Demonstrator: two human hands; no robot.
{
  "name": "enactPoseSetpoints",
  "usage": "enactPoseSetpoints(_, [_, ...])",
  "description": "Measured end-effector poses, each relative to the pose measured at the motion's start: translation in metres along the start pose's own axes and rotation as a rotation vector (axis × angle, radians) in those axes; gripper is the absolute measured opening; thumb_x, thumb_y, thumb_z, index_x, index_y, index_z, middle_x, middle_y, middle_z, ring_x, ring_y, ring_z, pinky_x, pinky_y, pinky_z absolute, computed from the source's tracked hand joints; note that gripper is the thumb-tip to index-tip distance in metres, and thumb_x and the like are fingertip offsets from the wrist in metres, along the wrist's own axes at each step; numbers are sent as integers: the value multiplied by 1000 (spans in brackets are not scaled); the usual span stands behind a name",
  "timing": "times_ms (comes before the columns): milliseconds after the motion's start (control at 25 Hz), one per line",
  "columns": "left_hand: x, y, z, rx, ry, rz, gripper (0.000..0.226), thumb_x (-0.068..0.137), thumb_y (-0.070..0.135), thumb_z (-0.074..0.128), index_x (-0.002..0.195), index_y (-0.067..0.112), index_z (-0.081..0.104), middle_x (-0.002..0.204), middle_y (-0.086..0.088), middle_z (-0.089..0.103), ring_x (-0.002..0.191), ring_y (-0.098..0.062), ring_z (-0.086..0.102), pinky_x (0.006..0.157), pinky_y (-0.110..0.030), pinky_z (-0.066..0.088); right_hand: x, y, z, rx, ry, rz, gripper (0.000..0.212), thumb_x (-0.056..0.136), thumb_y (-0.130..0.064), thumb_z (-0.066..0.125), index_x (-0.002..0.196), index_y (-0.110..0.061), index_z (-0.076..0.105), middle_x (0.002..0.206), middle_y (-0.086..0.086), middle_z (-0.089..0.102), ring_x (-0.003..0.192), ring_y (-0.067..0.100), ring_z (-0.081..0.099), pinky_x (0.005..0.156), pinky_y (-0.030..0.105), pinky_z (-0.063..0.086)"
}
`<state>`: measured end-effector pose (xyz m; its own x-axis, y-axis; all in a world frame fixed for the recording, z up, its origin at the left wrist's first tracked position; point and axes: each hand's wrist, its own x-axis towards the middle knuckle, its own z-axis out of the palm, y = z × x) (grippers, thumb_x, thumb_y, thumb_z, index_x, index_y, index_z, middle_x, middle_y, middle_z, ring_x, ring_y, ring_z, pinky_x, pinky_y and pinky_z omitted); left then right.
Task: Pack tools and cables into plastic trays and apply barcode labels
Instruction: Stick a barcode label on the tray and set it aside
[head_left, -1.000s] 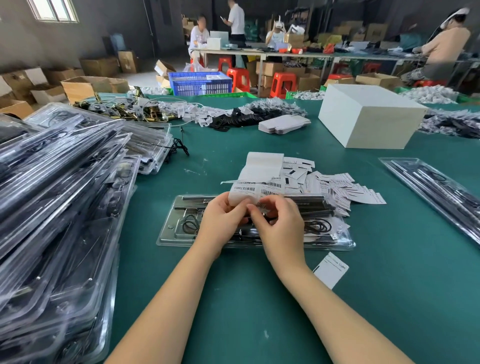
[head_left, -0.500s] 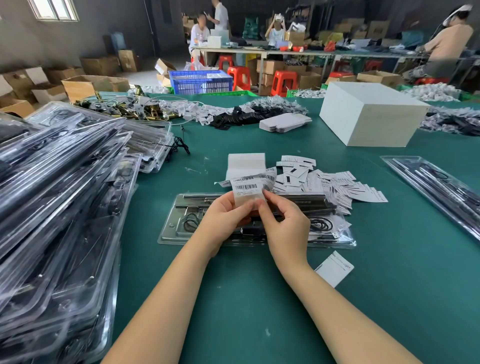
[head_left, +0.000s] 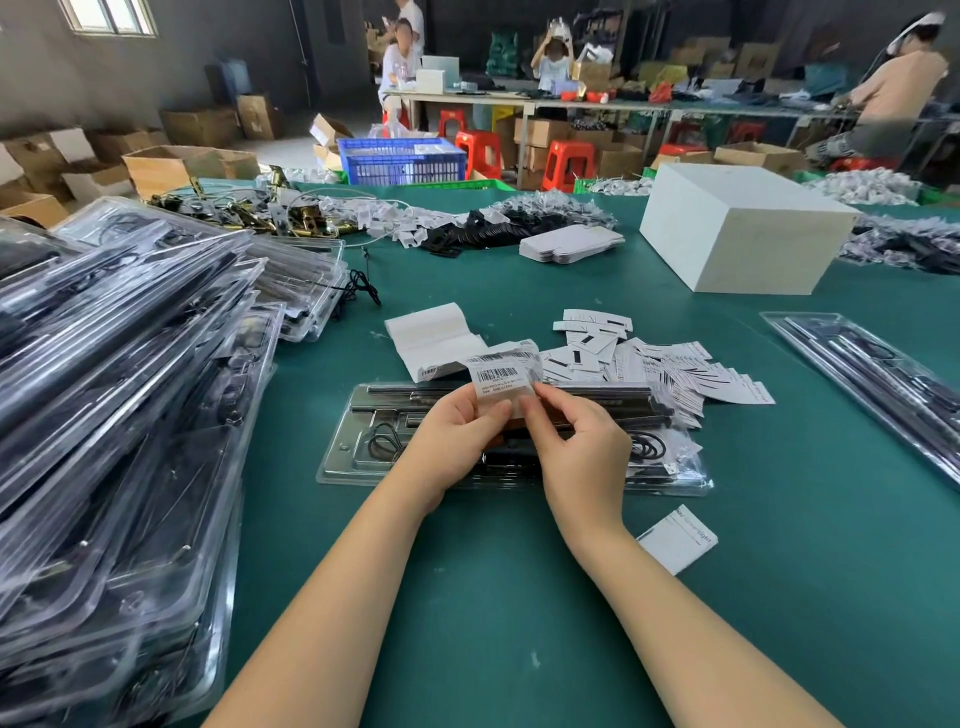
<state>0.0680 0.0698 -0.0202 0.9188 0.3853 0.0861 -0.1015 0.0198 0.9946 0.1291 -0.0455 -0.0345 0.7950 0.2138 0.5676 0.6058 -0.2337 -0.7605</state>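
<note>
A clear plastic tray (head_left: 343, 457) with dark tools and coiled black cable lies on the green table in front of me. Above its middle, my left hand (head_left: 452, 441) and my right hand (head_left: 576, 452) both pinch a white barcode label (head_left: 498, 382) that is still on a strip of label backing (head_left: 431, 332). The strip trails back onto the table behind the tray. A heap of loose printed paper tags (head_left: 670, 369) lies just beyond the tray on the right.
A tall stack of packed clear trays (head_left: 114, 415) fills the left side. Another packed tray (head_left: 872, 374) lies at the right edge. A white box (head_left: 737, 228) stands at the back right. One white card (head_left: 678, 538) lies near my right forearm. People work at far tables.
The backing strip has dropped from upright to lying on the table. My hands have drawn the label a little higher, barcode facing me, with both hands still pinching it.
</note>
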Motion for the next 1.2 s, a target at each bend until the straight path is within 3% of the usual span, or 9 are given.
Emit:
enactPoseSetpoints(120, [0, -1, 1, 4, 4, 14, 26, 98, 4, 47, 113, 20, 62, 109, 4, 71, 104, -10, 65, 88, -22, 49, 3, 2, -3, -33, 4, -32, 22, 85, -26, 74, 103, -13, 76, 95, -2, 73, 88, 10, 66, 81, 20, 48])
enactPoseSetpoints(240, [0, -1, 0, 8, -9, 21, 27, 99, 4, 46, 113, 21, 61, 111, 6, 70, 108, -9, 64, 90, -21, 49, 5, 1, -4, -144, 26, -173, 15, 86, -19, 72, 98, -11, 77, 86, 1, 75, 77, 18, 69, 71, 35, 53])
enactPoseSetpoints(360, [-1, 0, -1, 38, -13, 6, 27, 99, 6, 46, 110, 26, 61, 104, 16, 71, 101, 0, 64, 79, -15, 49, 7, 2, -7, -318, 42, -302, 14, 84, -21, 73, 95, -14, 78, 79, -1, 74, 68, 20, 68, 66, 35, 48])
enactPoseSetpoints(600, [1, -2, 0, 61, 19, 7, 28, 99, 6, 47, 107, 28, 61, 103, 16, 71, 98, -3, 65, 80, -20, 50, 8, 3, -11, -250, -14, -231, 15, 87, -22, 70, 93, -11, 78, 83, 4, 76, 71, 24, 70, 68, 40, 54])
enactPoseSetpoints(720, [1, -3, 0, 73, 69, -2, 27, 99, 7, 46, 105, 29, 60, 97, 15, 72, 89, -3, 68, 70, -17, 53, 10, 5, -11, -90, -34, 10, 16, 90, -26, 66, 92, -15, 78, 86, -4, 75, 76, 7, 67, 72, 22, 50])
enactPoseSetpoints(840, [4, -5, -2, 1, 193, -29, 21, 96, 7, 49, 110, 21, 55, 95, 3, 73, 81, -10, 71, 61, -19, 53, 15, 8, -15, 76, 66, 233, 17, 90, -28, 65, 82, -16, 74, 73, -14, 70, 68, -4, 60, 63, 6, 42])
enactPoseSetpoints(1040, [9, -6, -6, -123, 402, -60, 52, 87, 0, 44, 129, 28, 32, 107, -1, 68, 78, -19, 73, 56, -22, 54, 27, 9, -24, 407, 401, 528, 16, 92, -27, 60, 77, -21, 61, 64, -10, 65, 60, 12, 65, 63, 34, 48])
enactPoseSetpoints(1120, [7, -6, -4, -52, 402, -45, 68, 88, 4, 49, 143, 30, 19, 108, 2, 69, 79, -15, 73, 60, -26, 56, 29, 8, -27, 448, 465, 517, 15, 92, -26, 59, 78, -21, 60, 60, -13, 63, 58, 12, 64, 63, 34, 46])
enactPoseSetpoints(1200, [4, -5, 0, 127, 411, -8, 86, 86, 17, 64, 150, 28, 8, 123, 7, 61, 87, -12, 69, 74, -32, 58, 26, 7, -25, 377, 416, 369, 12, 93, -25, 60, 83, -23, 65, 67, -16, 65, 62, 14, 65, 65, 30, 49])
